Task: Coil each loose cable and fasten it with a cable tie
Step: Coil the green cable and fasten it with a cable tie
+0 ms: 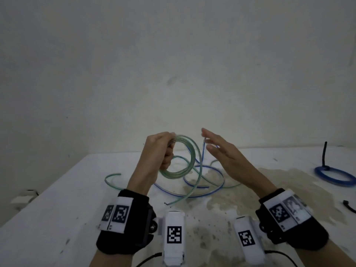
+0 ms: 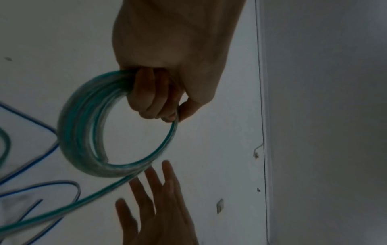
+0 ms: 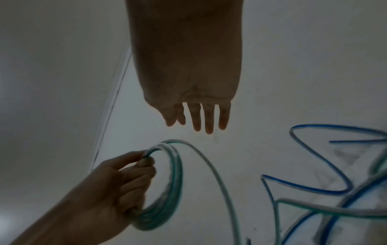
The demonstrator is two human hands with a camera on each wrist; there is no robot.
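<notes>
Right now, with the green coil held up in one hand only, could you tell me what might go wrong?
The right hand is open and off the cable, so only the left hand holds the green coil; its loops could spring apart. The green tail crosses the loose blue cable on the table and could drag or snag it.

The green cable looks like glossy, translucent plastic with a smooth sheath, and so does the loose blue cable. The table is matt white, blotched with a rough tan stain at 3 o'clock.
</notes>
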